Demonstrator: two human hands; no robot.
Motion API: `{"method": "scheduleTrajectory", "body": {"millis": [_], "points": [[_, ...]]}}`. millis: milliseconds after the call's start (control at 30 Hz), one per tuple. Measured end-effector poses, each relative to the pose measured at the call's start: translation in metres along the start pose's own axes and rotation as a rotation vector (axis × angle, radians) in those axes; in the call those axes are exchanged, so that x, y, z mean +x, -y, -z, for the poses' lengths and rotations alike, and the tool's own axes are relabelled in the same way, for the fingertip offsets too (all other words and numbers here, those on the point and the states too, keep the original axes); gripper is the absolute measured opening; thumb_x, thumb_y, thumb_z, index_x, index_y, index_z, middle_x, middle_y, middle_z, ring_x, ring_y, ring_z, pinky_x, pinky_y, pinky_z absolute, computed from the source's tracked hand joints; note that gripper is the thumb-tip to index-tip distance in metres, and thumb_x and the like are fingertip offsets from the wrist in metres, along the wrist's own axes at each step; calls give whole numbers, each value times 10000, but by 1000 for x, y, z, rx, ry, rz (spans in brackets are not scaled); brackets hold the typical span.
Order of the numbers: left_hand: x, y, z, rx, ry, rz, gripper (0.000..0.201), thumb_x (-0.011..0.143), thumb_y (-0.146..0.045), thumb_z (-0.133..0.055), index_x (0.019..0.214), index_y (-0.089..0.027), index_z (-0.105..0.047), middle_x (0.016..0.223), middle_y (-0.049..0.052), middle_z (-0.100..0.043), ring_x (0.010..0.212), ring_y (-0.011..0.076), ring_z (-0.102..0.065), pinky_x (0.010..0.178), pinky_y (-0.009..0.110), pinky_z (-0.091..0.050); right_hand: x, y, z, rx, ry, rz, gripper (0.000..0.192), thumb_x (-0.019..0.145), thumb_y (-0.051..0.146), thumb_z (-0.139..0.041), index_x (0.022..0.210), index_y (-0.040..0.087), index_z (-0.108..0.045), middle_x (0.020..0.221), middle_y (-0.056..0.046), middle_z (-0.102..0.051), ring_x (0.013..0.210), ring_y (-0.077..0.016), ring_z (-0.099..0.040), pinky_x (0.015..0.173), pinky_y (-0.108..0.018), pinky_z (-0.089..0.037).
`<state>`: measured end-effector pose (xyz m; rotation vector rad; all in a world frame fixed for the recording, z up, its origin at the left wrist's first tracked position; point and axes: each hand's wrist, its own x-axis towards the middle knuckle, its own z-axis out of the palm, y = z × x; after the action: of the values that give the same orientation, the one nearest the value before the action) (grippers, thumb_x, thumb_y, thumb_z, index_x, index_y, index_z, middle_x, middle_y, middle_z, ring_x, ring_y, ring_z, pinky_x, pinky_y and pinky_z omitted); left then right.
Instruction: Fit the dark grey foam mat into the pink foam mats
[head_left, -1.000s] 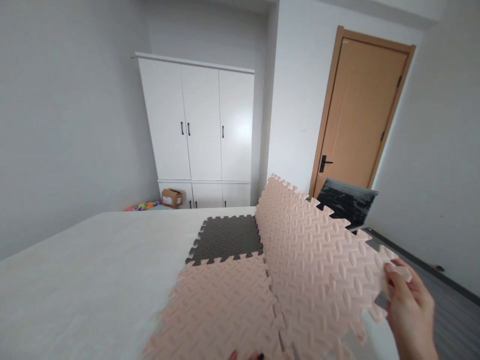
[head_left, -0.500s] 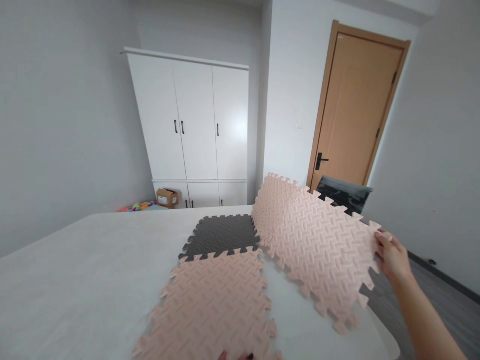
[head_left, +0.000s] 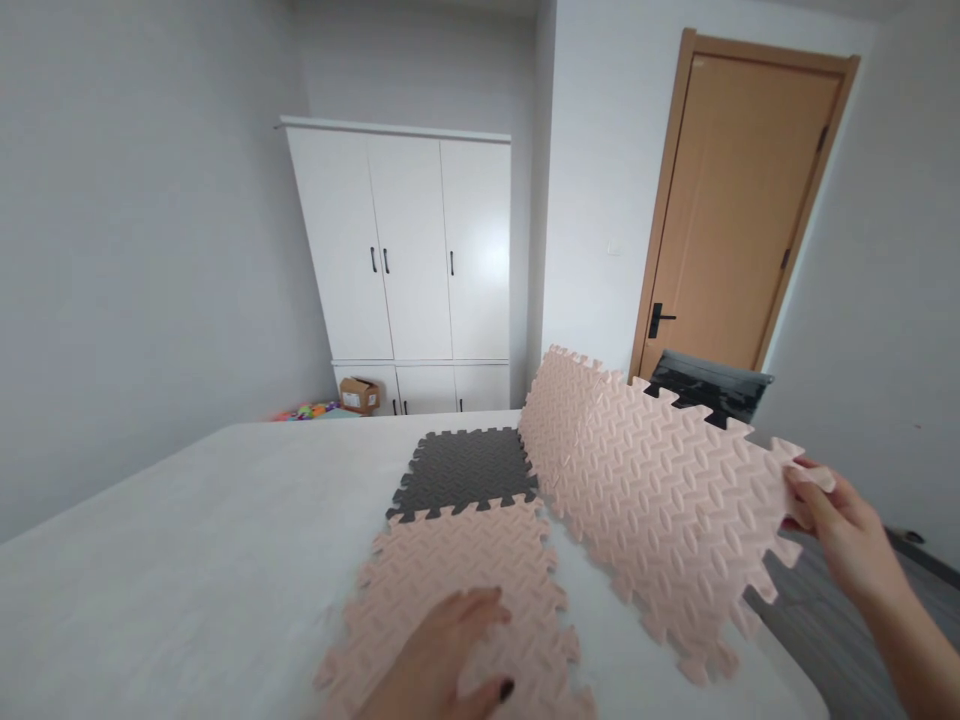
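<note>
My right hand [head_left: 847, 520] pinches the outer edge of a pink foam puzzle mat tile [head_left: 660, 490], which is raised and tilted off the table. Its inner side meets a second pink foam tile [head_left: 559, 410], also tilted up, beside a dark grey foam tile [head_left: 465, 468]. Another pink foam tile [head_left: 450, 560] lies flat, its far edge meeting the dark grey one. Above that flat tile is my left hand [head_left: 450, 650], fingers stretched and thumb apart, slightly blurred. Whether it touches the tile I cannot tell.
The foam tiles rest on a white table [head_left: 225, 560]. Behind it stand a white wardrobe [head_left: 405, 250], a small cardboard box [head_left: 360, 396] and some colourful items [head_left: 311, 411]. A dark chair back [head_left: 709, 388] is at the right, before a wooden door [head_left: 750, 220].
My left hand has come up from the bottom edge over the flat pink tile. My right hand still holds the raised tile; the view has shifted slightly left.
</note>
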<state>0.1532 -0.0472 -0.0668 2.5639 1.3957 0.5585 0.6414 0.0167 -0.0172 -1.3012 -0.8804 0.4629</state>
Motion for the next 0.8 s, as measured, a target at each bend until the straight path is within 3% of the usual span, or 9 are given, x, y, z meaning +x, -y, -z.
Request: {"method": "scheduleTrajectory", "body": {"millis": [67, 100, 167, 267, 333, 400, 667, 733, 800], "points": [[41, 15, 15, 70, 101, 146, 468, 844, -441, -465, 1294, -310, -468, 1415, 5, -467, 1298, 170, -423, 1122, 348, -323, -10, 13, -3, -11, 32, 2, 518, 653, 545, -700, 1106, 310, -604, 892, 18, -605, 725, -137, -545, 510, -210, -535], [63, 24, 17, 92, 92, 174, 512, 847, -409, -448, 1330, -239, -434, 1445, 49, -425, 1330, 180, -377, 1135, 346, -291, -14, 17, -5, 0, 45, -7, 533, 651, 547, -701, 1117, 309, -597, 921, 14, -613, 742, -142, -552, 512, -209, -531], [100, 45, 9, 126, 88, 251, 573, 846, -382, -418, 1358, -126, -389, 1455, 155, -383, 1340, 256, -357, 1114, 445, -307, -23, 21, -9, 14, 121, -52, 529, 644, 532, -714, 1096, 277, -608, 952, -5, -633, 765, -159, -571, 540, -229, -530], [130, 75, -16, 166, 77, 346, 570, 855, -415, -363, 1367, -167, -378, 1462, 173, -360, 1345, 337, -328, 1037, 624, -315, -33, 20, -10, -40, 332, -131, 353, 654, 500, -719, 797, 188, -640, 715, 0, -608, 622, -140, -530, 530, -246, -492], [135, 89, -32, 186, 75, 375, 582, 840, -477, -379, 1364, -223, -382, 1448, 163, -384, 1333, 358, -335, 988, 679, -322, -34, 18, -8, -93, 411, -131, 342, 664, 481, -717, 620, 174, -574, 564, 28, -515, 527, -113, -455, 488, -242, -446], [134, 97, -42, 210, 72, 379, 606, 818, -524, -409, 1355, -244, -393, 1431, 163, -405, 1324, 361, -339, 973, 694, -316, -25, 13, -6, -90, 392, -119, 346, 652, 468, -728, 585, 173, -560, 544, 33, -496, 506, -109, -435, 468, -246, -427], [135, 101, -47, 267, 97, 385, 611, 802, -565, -411, 1336, -266, -408, 1423, 172, -407, 1314, 365, -339, 937, 700, -336, 66, -24, 13, 36, 187, -351, 296, 548, 390, -807, 693, 164, -683, 693, -58, -612, 583, -186, -537, 460, -309, -458], [136, 104, -48, 271, 95, 384, 612, 807, -566, -404, 1342, -269, -399, 1433, 164, -397, 1322, 357, -331, 949, 700, -326, 86, -27, 19, 16, 136, -365, 271, 521, 362, -816, 659, 164, -692, 654, -58, -589, 533, -174, -509, 424, -314, -441], [135, 106, -50, 270, 94, 384, 607, 810, -560, -404, 1348, -278, -391, 1441, 153, -393, 1331, 350, -323, 957, 710, -310, 97, -24, 22, -3, 27, -251, 255, 471, 312, -832, 619, 156, -696, 588, -53, -564, 467, -168, -479, 379, -332, -417]]}}
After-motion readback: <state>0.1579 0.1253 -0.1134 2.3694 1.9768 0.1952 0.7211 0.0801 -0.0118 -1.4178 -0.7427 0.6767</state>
